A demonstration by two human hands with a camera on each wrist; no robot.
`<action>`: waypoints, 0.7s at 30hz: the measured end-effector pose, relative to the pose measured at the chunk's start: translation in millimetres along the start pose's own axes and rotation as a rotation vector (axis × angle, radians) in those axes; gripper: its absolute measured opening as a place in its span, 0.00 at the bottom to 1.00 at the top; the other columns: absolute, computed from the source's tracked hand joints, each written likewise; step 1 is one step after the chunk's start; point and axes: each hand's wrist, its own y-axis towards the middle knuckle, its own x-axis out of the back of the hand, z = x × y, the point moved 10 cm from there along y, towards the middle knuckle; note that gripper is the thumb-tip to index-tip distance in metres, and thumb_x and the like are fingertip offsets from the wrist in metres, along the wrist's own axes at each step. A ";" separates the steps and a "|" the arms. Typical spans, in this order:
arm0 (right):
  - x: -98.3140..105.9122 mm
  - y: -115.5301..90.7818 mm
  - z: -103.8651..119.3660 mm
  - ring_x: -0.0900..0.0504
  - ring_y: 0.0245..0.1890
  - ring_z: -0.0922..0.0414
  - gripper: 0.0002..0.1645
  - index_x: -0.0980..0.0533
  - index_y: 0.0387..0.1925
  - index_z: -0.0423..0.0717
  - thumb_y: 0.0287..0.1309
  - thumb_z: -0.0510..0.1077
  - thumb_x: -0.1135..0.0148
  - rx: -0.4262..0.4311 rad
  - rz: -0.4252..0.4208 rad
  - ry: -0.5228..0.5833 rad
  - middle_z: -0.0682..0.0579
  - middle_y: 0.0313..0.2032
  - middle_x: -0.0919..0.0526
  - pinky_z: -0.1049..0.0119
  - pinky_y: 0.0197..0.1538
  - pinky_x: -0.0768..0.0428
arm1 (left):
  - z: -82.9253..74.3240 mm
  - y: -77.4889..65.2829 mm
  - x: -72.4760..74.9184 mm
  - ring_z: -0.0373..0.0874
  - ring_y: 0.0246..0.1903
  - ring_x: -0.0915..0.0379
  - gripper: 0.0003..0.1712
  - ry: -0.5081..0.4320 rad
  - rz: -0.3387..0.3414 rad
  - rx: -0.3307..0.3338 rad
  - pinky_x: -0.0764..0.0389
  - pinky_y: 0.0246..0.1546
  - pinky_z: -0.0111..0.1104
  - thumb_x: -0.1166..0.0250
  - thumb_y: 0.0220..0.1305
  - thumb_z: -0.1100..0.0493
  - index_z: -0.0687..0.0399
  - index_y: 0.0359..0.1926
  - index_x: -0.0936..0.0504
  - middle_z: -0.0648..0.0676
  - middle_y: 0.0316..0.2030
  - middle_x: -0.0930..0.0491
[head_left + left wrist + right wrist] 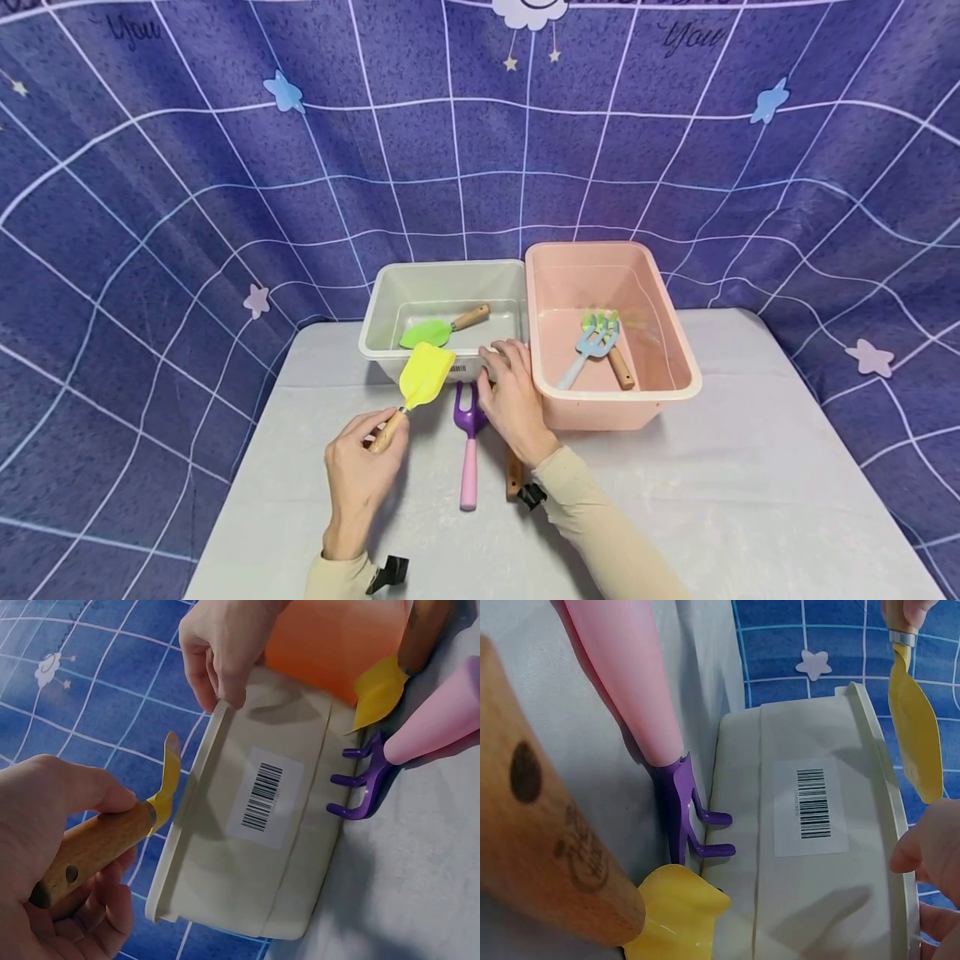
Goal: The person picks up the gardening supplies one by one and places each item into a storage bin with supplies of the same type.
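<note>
1. A blue grid-patterned curtain [480,150] is hanging behind everything.
2. A table under a pale cloth [765,467] is bearing both bins.
3. The pink plastic bin [600,414] is standing on my right, side by side with the pale grey one.
4. The pale grey plastic bin [450,285] is standing to its left, with its barcoded wall facing me.
5. My right hand [516,404] is pinching the grey bin's near rim by its right-hand corner, digits straddling the edge.
6. My left hand [365,467] is closing around the wooden handle of a yellow trowel [426,377], fingers curled; its blade is hovering by the grey bin's near rim.
7. A purple hand fork with a pink handle [469,467] is lying on the cloth, its tines pointing at the grey bin's near wall.
8. A second yellow trowel [381,691] is lying right of that fork, partly beneath my right hand in the head view.
9. A green leaf-shaped trowel [435,332] is resting inside the grey bin.
10. A light blue hand fork [592,346] is crossing a green wooden-handled rake [621,368] inside the pink bin.
11. A white barcode label [262,796] is sticking to the grey bin's near wall.
</note>
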 end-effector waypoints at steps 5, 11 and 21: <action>1.5 -0.2 0.6 0.23 0.65 0.43 0.20 0.14 0.55 0.42 0.62 0.37 0.29 0.009 -0.015 0.000 0.44 0.57 0.15 0.51 0.76 0.31 | 0.0 1.4 -2.9 0.37 0.29 0.19 0.14 -0.018 0.006 -0.003 0.27 0.31 0.16 0.19 0.52 0.62 0.51 0.42 0.05 0.48 0.36 0.08; -0.5 0.0 -1.8 0.24 0.67 0.44 0.20 0.14 0.56 0.42 0.62 0.37 0.30 -0.006 0.001 -0.007 0.44 0.58 0.16 0.52 0.77 0.33 | 0.1 1.3 -4.9 0.36 0.28 0.20 0.14 -0.028 0.004 -0.009 0.26 0.31 0.16 0.18 0.52 0.62 0.51 0.42 0.05 0.48 0.35 0.08; 0.2 -0.2 0.0 0.24 0.67 0.43 0.20 0.14 0.56 0.42 0.62 0.37 0.30 -0.002 0.001 0.005 0.43 0.58 0.16 0.51 0.76 0.32 | -0.6 3.6 -6.5 0.35 0.28 0.20 0.14 -0.036 0.012 -0.018 0.26 0.30 0.16 0.19 0.51 0.62 0.52 0.43 0.05 0.48 0.36 0.08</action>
